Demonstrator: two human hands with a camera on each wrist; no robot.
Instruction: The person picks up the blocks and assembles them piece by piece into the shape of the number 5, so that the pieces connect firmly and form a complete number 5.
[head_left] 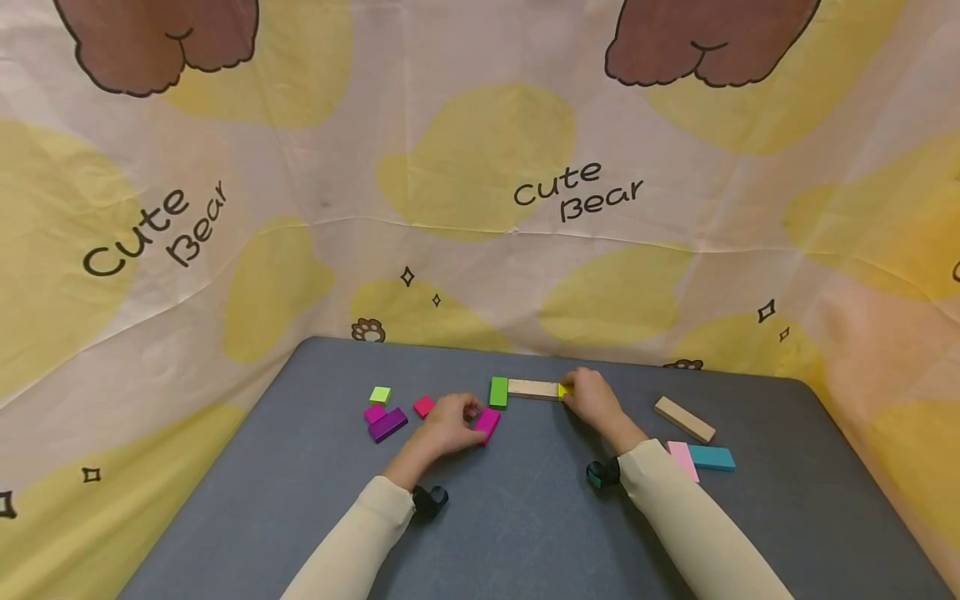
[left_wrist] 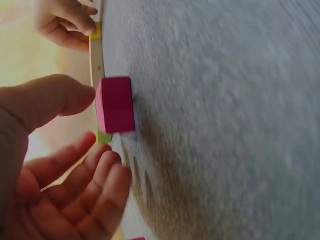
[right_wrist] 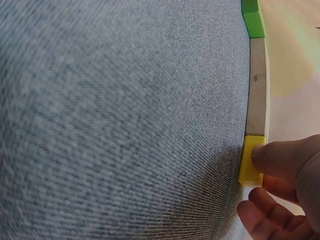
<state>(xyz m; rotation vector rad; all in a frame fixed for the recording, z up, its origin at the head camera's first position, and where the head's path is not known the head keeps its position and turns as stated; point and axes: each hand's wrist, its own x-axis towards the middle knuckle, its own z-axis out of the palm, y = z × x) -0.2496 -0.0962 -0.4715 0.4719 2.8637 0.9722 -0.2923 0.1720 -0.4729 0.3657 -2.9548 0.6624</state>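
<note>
At the right end of a plain wooden block (head_left: 532, 389), my right hand (head_left: 594, 400) pinches a small yellow block (right_wrist: 252, 160). The thumb is on its front face and a finger reaches behind it. A green block (head_left: 498, 392) stands at the wooden block's left end, forming a row. My left hand (head_left: 450, 423) is beside a magenta block (head_left: 487, 425), in front of the green one. In the left wrist view the thumb (left_wrist: 70, 97) is right at that magenta block (left_wrist: 116, 105), while the other fingers (left_wrist: 107, 195) are loosely bent and spread away from it.
Left of the left hand lie a red block (head_left: 423, 406), a lime block (head_left: 380, 395), a small magenta block (head_left: 374, 412) and a purple block (head_left: 388, 425). On the right are another wooden block (head_left: 685, 418), a pink block (head_left: 683, 461) and a teal block (head_left: 712, 457). A printed cloth (head_left: 480, 275) hangs behind the grey table.
</note>
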